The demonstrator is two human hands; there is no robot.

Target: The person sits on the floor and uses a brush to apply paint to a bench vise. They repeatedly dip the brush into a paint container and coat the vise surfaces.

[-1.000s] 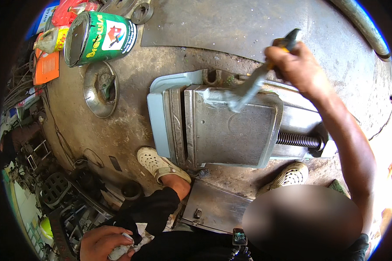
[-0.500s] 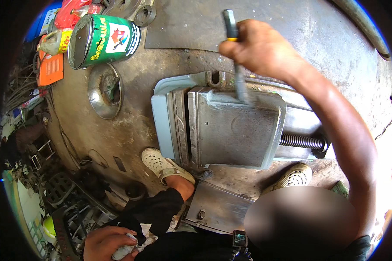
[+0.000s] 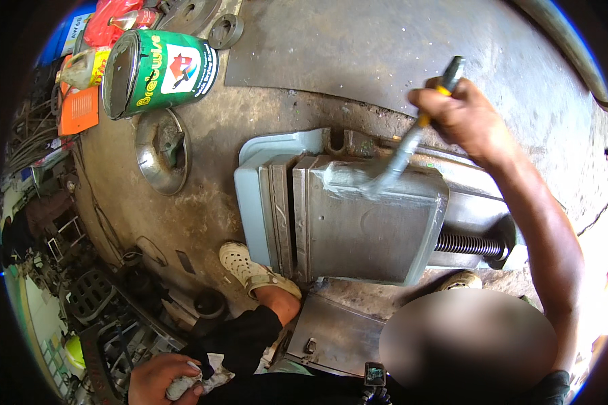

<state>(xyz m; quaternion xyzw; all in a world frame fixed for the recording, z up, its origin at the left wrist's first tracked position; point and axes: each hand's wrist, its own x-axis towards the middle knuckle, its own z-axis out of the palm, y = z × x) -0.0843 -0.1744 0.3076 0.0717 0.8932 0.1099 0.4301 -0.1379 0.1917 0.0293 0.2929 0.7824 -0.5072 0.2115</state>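
My right hand [image 3: 476,125] is closed round the handle of a paintbrush [image 3: 402,155]. The brush slants down to the left, its bristles on the top face of a large metal machine vise [image 3: 368,236]. Wet grey paint streaks spread about the bristles, along the face's far edge. The vise's fixed jaw end [image 3: 252,202] at left is coated light blue-grey, and a dark narrow gap parts the jaws. At the lower left my left hand [image 3: 159,379] is closed on a crumpled whitish rag [image 3: 216,374], resting by my dark-clothed leg.
A green paint can [image 3: 157,67] and a steel bowl [image 3: 144,152] with some residue stand to the left of the vise. A thin metal sheet [image 3: 331,47] lies beyond it. The vise's screw [image 3: 469,246] sticks out at right. My clog [image 3: 250,270] is close to its near side.
My right hand has moved right and nearer, tilting the brush from almost upright to a slant. The bristles have come further onto the top face, where more wet paint shows.
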